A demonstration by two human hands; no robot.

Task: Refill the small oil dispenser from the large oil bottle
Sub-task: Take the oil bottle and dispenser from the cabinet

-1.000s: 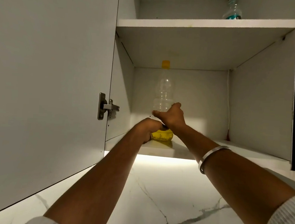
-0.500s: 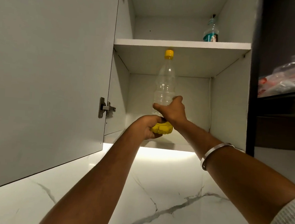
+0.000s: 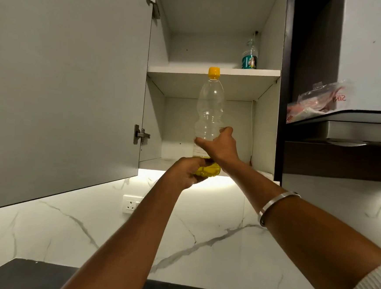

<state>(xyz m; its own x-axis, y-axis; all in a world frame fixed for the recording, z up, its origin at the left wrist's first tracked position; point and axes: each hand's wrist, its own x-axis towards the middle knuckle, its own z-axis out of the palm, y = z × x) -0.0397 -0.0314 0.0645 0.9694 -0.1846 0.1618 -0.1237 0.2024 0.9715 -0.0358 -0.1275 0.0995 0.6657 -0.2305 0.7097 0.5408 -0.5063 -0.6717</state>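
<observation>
Gripping the large oil bottle [image 3: 209, 114] from both sides, the person holds it upright in front of the open cabinet [image 3: 266, 104], its base level with the front edge of the lower shelf [image 3: 154, 163] and seemingly clear of it; the right hand [image 3: 219, 146] wraps the clear body above the oil line, thumb across the near face and fingers curled round the far side; the left hand [image 3: 186, 172] cups the base, fingers curled under and round the yellow oil pooled at the bottom; the bottle is nearly empty, its yellow cap [image 3: 214, 72] screwed on and level with the front edge of the upper shelf [image 3: 179, 70]; a small labelled bottle [image 3: 250, 55] stands at the right end of that upper shelf; the grey cabinet door [image 3: 64, 84] hangs open at left; a metal bangle [image 3: 275, 207] circles the right forearm; a wall socket [image 3: 131, 203] sits on the marble backsplash [image 3: 222, 249] under the cabinet; a crinkled plastic packet [image 3: 318, 104] lies on top of the range hood [image 3: 357, 130] at right; a dark counter [image 3: 26, 275] shows along the bottom edge.
</observation>
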